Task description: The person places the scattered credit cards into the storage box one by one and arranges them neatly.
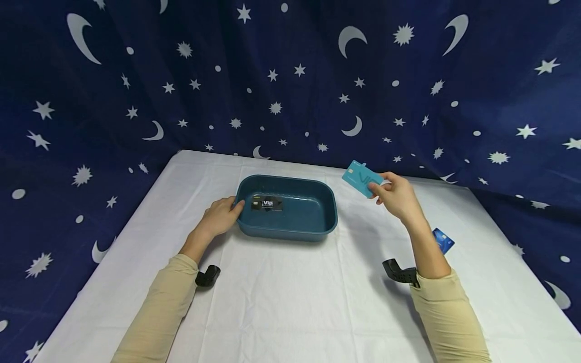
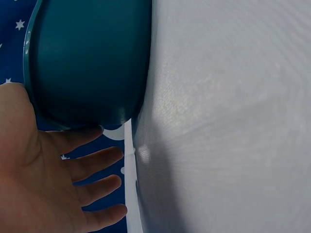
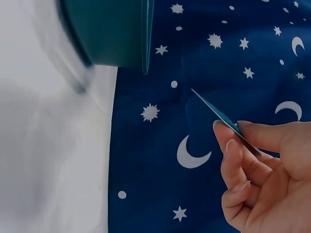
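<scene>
A teal rectangular plastic basin [image 1: 290, 233] stands on the white cloth. Flat on its floor, toward the left, lies a black card [image 1: 268, 203] marked "Vip". At the basin's left end my left hand [image 1: 221, 217] grips the rim, thumb over the edge; in the left wrist view the index finger lies along the outer wall [image 2: 92, 73], the other fingers spread straight. Right of the basin, above the cloth, my right hand [image 1: 395, 194] pinches a light blue bank card [image 1: 361, 177] by one end between thumb and fingers. The right wrist view shows this card [image 3: 216, 110] edge-on.
A dark blue card [image 1: 443, 241] lies on the table, partly hidden behind my right forearm. Black wrist mounts [image 1: 208, 276] stick out from both sleeves. A navy curtain [image 1: 290, 75] with moons and stars hangs behind the table and along its sides.
</scene>
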Motion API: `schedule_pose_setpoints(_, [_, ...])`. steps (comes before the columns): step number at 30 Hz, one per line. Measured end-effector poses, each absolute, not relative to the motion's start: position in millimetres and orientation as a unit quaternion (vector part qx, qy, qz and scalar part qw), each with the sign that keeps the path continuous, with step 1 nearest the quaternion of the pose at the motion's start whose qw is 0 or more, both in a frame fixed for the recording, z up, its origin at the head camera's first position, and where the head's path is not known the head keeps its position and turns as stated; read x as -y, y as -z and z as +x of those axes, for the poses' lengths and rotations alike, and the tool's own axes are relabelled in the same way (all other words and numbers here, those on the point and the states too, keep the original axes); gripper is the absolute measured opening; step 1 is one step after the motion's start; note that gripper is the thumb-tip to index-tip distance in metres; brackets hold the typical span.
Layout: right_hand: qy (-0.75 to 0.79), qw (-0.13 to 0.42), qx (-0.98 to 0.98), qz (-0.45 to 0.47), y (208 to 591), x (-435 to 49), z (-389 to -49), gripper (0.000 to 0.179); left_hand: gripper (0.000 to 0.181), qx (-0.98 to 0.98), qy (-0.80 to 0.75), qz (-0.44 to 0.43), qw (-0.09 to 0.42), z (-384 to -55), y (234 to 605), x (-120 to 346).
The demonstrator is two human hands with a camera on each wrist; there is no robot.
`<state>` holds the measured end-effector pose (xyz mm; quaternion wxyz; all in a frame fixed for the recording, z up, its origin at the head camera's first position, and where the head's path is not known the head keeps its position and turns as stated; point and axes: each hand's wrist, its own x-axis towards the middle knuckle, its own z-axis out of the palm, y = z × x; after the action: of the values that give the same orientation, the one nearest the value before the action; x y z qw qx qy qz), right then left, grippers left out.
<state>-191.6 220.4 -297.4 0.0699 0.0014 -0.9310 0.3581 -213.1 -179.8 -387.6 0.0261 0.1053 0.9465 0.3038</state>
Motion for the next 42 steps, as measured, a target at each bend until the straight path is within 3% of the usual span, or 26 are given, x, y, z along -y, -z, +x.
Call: schedule_pose_setpoints(42, [-0.329,0.026,0.939,0.100,307,-174,-206,0.025,0.052,-0.944,-0.310,0.105,0.031,-211,387,181])
